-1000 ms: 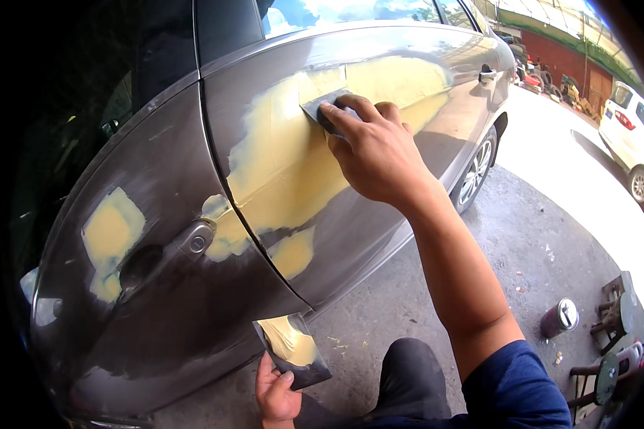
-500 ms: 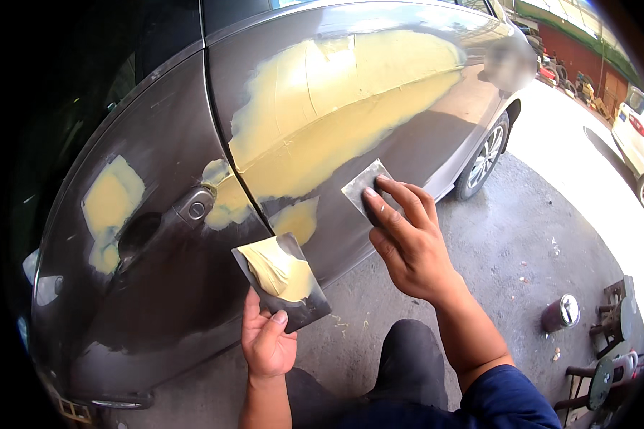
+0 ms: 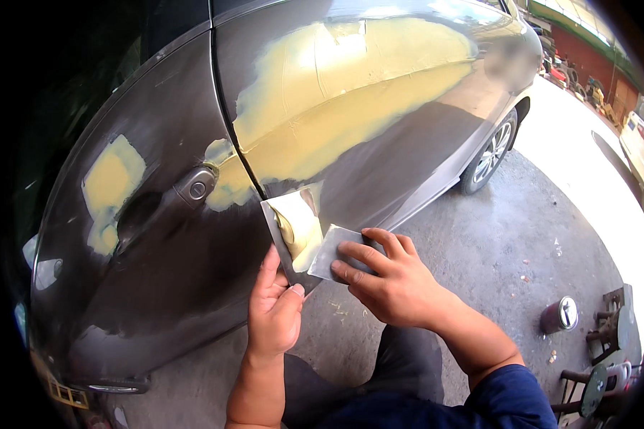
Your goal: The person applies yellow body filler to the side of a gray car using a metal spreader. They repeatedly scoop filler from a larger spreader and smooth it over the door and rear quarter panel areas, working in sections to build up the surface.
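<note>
My left hand (image 3: 273,314) pinches the lower edge of a dark flat filler board (image 3: 275,239), tilted in front of the car door. A folded mound of pale yellow body filler (image 3: 297,229) lies on it. In my right hand (image 3: 390,275) is a grey, flat, square spreader (image 3: 336,247), fingers pressed on its face and its left edge against the filler on the board. Behind them the dark brown car (image 3: 172,286) carries a broad smear of yellow filler (image 3: 322,100) on its rear panel. Smaller patches surround the door handle (image 3: 195,187).
To the right on the grey concrete stands a paint can (image 3: 559,314), with small stools (image 3: 592,390) near it. The car's rear wheel (image 3: 492,154) is beyond my right hand. A white vehicle (image 3: 642,146) is parked at the far right.
The spreader in my right hand has come down and left from beside the car panel to the board. My left hand has raised the board slightly; the filler on it looks more folded up.
</note>
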`<state>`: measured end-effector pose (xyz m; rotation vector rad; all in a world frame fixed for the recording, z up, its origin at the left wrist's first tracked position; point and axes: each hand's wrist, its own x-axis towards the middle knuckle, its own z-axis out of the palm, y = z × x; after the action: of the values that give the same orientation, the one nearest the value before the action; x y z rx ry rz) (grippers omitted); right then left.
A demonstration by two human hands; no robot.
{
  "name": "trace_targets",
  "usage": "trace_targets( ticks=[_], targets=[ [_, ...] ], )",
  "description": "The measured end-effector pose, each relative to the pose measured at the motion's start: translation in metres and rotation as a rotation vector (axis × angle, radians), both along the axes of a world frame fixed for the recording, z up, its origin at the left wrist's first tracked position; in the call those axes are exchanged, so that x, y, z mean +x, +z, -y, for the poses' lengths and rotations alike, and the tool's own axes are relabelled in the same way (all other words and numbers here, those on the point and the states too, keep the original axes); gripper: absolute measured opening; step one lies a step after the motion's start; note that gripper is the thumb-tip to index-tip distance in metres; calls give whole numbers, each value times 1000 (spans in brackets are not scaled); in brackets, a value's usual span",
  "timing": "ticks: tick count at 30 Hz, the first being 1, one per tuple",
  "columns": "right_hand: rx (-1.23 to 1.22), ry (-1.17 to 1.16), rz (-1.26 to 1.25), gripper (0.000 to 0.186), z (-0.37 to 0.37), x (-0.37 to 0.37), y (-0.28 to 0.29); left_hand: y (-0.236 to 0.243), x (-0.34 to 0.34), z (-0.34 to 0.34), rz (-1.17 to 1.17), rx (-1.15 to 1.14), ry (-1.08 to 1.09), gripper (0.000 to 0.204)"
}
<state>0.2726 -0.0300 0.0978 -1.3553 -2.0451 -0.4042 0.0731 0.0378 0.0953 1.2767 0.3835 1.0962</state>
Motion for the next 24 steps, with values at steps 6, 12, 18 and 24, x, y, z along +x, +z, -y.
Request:
trace_targets(
  ticks=[6, 12, 18, 24],
  targets=[
    [107, -183, -196, 41, -17, 56, 54, -9, -12, -3, -64, 224, 176, 68],
    [242, -468, -54, 41, -73, 98, 156, -47, -24, 12, 71, -265, -24, 79],
    [53, -581, 34, 41, -108, 88, 208, -65, -33, 22, 20, -398, -57, 79],
    [59, -539, 9, 46, -111, 65, 200, -64, -28, 26, 144, -442, -60, 79]
  ],
)
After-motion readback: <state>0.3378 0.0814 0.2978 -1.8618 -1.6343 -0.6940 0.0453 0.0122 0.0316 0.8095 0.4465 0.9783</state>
